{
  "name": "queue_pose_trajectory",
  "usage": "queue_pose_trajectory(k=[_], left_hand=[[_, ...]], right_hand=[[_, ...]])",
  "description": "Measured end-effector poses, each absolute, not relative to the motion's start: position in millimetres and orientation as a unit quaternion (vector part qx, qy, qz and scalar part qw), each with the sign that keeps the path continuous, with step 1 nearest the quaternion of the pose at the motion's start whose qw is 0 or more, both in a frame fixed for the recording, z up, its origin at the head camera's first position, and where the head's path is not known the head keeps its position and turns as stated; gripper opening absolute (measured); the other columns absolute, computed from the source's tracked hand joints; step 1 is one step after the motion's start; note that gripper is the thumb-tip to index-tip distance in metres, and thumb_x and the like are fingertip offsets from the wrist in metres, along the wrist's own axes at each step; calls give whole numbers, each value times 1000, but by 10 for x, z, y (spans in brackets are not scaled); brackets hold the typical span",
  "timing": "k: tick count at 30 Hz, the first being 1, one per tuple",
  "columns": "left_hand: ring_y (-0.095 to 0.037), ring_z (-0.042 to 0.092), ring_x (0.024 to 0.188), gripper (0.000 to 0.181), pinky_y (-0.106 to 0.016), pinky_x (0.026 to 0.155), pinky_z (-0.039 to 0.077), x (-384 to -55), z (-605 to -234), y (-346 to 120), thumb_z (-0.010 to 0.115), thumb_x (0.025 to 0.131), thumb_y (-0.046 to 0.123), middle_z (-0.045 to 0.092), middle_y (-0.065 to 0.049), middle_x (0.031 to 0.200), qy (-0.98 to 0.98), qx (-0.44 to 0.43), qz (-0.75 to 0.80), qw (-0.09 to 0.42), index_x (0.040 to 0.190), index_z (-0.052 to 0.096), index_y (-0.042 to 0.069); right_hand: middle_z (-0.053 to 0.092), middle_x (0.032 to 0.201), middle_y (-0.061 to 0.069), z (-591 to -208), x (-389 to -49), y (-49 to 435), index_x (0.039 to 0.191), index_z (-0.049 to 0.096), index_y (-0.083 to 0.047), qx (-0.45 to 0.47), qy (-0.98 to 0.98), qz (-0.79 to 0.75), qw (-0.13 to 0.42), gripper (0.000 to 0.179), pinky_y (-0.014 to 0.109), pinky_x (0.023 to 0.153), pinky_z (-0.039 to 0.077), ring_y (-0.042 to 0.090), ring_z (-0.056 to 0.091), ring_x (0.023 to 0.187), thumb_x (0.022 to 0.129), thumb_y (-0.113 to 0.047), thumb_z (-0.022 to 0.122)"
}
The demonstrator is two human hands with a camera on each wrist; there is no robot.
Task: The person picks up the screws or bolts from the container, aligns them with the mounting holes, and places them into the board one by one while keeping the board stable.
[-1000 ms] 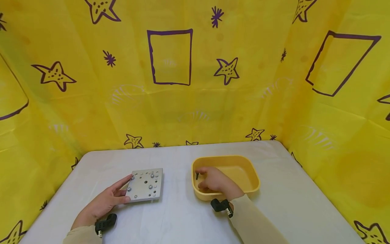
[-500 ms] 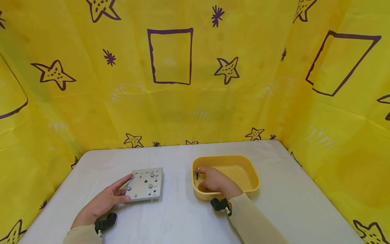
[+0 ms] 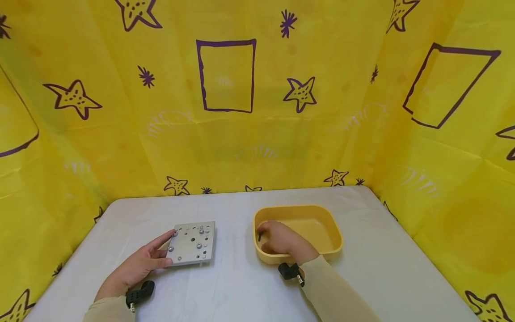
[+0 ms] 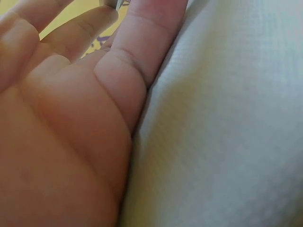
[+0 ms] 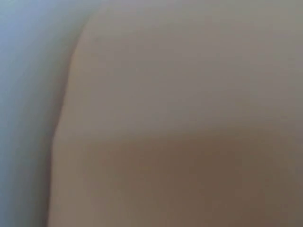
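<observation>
In the head view my left hand holds a square, light-grey metal plate by its left edge. A finger lies at the upper left corner and the thumb at the lower left one. Several socket-head bolts and open holes dot its face. My right hand reaches down into a yellow bin, fingers bent over a small dark bolt-like piece at the bin's left side. Whether they pinch it is hidden. My left palm fills much of the left wrist view; the right wrist view is blurred.
A white-covered table carries the plate and the bin, set apart from each other. Yellow cloth walls with purple drawings close off the back and both sides. Each wrist wears a black camera mount.
The right fingers have curled further over the dark piece, which now sits more tilted and shows less. My left hand and the plate have stayed in place.
</observation>
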State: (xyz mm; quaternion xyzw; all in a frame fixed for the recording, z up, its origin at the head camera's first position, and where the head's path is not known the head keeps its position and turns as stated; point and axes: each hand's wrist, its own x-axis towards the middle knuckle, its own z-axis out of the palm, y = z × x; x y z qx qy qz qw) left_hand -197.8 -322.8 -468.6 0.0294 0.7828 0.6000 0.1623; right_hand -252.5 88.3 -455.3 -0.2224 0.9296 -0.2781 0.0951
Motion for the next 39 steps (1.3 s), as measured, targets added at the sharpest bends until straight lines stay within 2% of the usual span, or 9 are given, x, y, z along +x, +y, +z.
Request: queue_pose_trajectory(k=[10, 26, 32, 36, 39], left_hand=[[-31, 56, 114, 94, -32, 88, 49, -1983, -4694, -3232, 80, 84, 13, 23, -27, 157, 780, 30, 603, 164, 160, 26, 21], [-31, 56, 116, 95, -35, 91, 48, -1991, -4710, -3244, 81, 84, 14, 20, -25, 159, 785, 17, 595, 170, 160, 25, 25], [-31, 55, 117, 94, -33, 90, 48, -1983, -4696, -3243, 80, 85, 12, 19, -25, 159, 777, 23, 606, 169, 160, 25, 23], [-32, 55, 116, 94, -31, 89, 49, -1986, -4700, -3237, 80, 85, 11, 18, -25, 159, 771, 32, 612, 170, 160, 24, 21], [-32, 54, 116, 93, -31, 88, 49, -1988, -4700, -3240, 80, 84, 12, 19, -25, 159, 775, 36, 609, 165, 160, 25, 20]], right_hand=[[67, 91, -9, -4508, -2507, 825, 101, 75, -16, -267, 941, -205, 27, 27, 30, 83, 47, 13, 58, 83, 77, -5, 72], [62, 83, -13, -4464, -2497, 753, 95, 76, -21, -242, 956, -157, 48, 17, 30, 81, 48, 12, 53, 76, 84, -9, 72], [60, 78, -11, -4442, -2482, 754, 88, 73, -21, -252, 957, -137, 31, 14, 31, 73, 47, 14, 51, 72, 84, -8, 68], [65, 85, -9, -4383, -2423, 802, 95, 74, -19, -234, 963, -133, 12, 18, 32, 77, 49, 13, 56, 77, 87, -8, 62], [69, 101, -6, -4302, -2393, 850, 107, 74, -15, -215, 961, -173, 3, 23, 36, 87, 49, 14, 61, 92, 89, -8, 62]])
